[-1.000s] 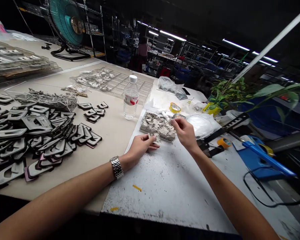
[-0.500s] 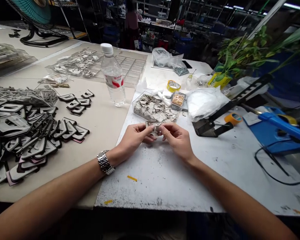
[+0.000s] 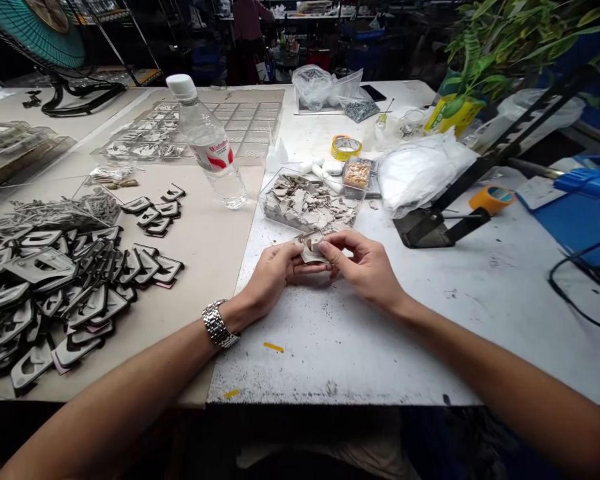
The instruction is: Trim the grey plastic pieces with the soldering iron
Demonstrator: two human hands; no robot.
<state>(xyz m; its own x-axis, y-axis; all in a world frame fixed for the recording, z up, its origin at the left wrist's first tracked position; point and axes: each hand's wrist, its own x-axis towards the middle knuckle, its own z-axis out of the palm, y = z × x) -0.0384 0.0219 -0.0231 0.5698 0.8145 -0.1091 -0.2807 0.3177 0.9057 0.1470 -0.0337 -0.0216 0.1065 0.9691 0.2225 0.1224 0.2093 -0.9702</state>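
Observation:
Between both hands is a small flat grey metal plate (image 3: 310,248) with a hole near its corner. My left hand (image 3: 275,270) is closed on its left side, thumb on top and fingers beneath. My right hand (image 3: 367,267) pinches the plate's right side with thumb and fingertips; whether a smaller piece sits under that thumb I cannot tell. Just beyond the hands stands a clear plastic box (image 3: 273,217) heaped with thin grey pieces (image 3: 310,203). On the left lies a large pile of grey, black-edged metal parts (image 3: 75,280).
A water bottle (image 3: 215,150) stands left of the box, behind it a compartment tray (image 3: 250,123). Tape (image 3: 346,148), a white plastic bag (image 3: 425,173) and a black metal stand (image 3: 425,227) are on the right. A fan (image 3: 40,40) is at far left, a plant (image 3: 480,67) at far right.
The plate has tilted so more of its face shows, with my right thumb now lying over its right part. The whole view has shifted slightly as the head moved.

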